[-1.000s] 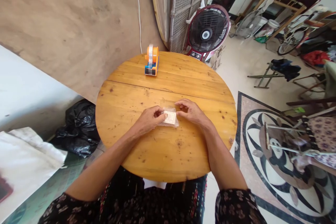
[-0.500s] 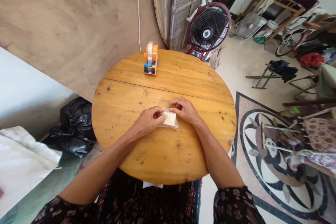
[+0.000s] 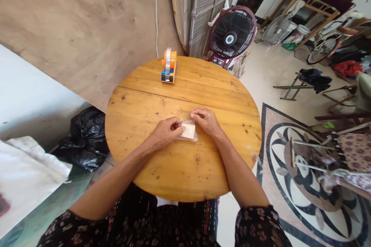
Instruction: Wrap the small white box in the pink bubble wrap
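A cream-coloured rectangular bar (image 3: 189,131), which looks like a bar of soap with a raised pattern on top, lies in a clear plastic wrapper (image 3: 195,138) on the round wooden table (image 3: 174,170). My left hand (image 3: 166,131) grips it from the left, its thumb pressed on the bar's left end and its fingers curled behind. Just beyond the bar's far right corner is my right hand (image 3: 206,119), thumb and forefinger pinched together. Whether a bit of the thin wrapper is between those fingertips is too fine to make out.
An orange and blue tape dispenser (image 3: 169,65) with a roll of clear tape stands near the table's far edge. Behind the table is a dark red fan (image 3: 232,32). Black plastic bags (image 3: 87,135) lie at left, and a folding stool (image 3: 304,81) stands at right.
My right thumb has moved up from the wrapper's edge to meet the forefinger, closing the pinch. My left hand stays on the bar. The whole view has shifted slightly.
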Action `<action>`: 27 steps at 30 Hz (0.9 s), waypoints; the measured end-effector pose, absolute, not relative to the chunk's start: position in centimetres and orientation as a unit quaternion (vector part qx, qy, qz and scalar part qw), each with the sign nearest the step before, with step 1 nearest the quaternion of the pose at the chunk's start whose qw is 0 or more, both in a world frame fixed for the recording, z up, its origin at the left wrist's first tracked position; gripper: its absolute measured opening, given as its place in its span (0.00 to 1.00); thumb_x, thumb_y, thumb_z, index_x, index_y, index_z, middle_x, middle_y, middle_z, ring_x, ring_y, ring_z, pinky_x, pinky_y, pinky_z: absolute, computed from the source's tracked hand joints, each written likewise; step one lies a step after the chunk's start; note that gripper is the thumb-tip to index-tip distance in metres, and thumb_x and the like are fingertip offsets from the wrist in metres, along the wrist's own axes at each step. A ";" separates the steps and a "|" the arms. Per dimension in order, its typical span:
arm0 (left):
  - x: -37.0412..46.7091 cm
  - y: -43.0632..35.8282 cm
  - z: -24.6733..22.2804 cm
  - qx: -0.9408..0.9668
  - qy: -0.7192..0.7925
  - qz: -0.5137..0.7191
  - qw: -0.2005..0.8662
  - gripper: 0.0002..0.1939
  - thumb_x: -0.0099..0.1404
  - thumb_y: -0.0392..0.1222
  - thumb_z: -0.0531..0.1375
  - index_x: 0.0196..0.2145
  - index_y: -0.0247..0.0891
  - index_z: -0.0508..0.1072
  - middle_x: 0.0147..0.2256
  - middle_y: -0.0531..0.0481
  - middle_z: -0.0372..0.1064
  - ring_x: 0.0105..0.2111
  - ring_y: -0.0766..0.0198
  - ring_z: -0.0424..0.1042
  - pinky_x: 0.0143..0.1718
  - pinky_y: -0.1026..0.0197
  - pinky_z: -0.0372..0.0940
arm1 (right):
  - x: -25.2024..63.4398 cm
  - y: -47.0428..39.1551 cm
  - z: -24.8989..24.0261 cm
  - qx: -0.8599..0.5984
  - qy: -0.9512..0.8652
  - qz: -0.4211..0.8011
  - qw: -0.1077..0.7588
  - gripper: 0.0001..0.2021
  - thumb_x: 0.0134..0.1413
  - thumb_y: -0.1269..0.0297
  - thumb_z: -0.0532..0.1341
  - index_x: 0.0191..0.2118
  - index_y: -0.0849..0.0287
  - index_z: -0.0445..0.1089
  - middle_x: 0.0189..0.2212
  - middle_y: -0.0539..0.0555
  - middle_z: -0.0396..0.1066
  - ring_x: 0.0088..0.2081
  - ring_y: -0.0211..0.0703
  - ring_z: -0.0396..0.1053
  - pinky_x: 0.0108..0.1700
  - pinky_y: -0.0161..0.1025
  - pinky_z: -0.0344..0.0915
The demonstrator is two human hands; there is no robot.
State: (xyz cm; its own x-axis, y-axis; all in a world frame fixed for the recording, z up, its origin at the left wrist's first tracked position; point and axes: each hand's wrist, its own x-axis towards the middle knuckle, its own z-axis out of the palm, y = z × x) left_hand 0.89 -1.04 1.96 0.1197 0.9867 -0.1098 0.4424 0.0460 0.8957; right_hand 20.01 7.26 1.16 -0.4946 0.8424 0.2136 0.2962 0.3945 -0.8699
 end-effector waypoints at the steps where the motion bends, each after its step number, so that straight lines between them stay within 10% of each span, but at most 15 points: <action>1: 0.9 -1.1 2.0 0.612 0.583 0.316 0.431 0.14 0.60 0.49 0.57 0.34 0.36 0.74 0.26 0.52 0.69 0.25 0.66 0.64 0.23 0.66 0.58 | 20.0 7.1 1.4 -0.374 -0.760 0.408 0.339 0.10 0.55 0.57 0.61 0.30 0.58 0.73 0.35 0.54 0.73 0.39 0.42 0.70 0.45 0.40 0.66; 27: 1.2 -1.4 2.1 0.556 0.583 0.334 0.488 0.13 0.59 0.50 0.59 0.30 0.37 0.67 0.21 0.57 0.63 0.16 0.72 0.59 0.17 0.68 0.53 | 20.3 4.6 3.6 -0.265 -0.878 0.250 0.311 0.09 0.59 0.63 0.60 0.31 0.56 0.76 0.36 0.53 0.76 0.39 0.42 0.71 0.47 0.45 0.59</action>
State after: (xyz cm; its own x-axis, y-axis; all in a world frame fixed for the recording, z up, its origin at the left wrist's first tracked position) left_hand 1.20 -1.36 2.10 0.0963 0.9755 -0.1976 0.3225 0.1572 0.9334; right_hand 20.33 4.63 3.60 -0.6667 0.6206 0.4127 0.3096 0.7343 -0.6041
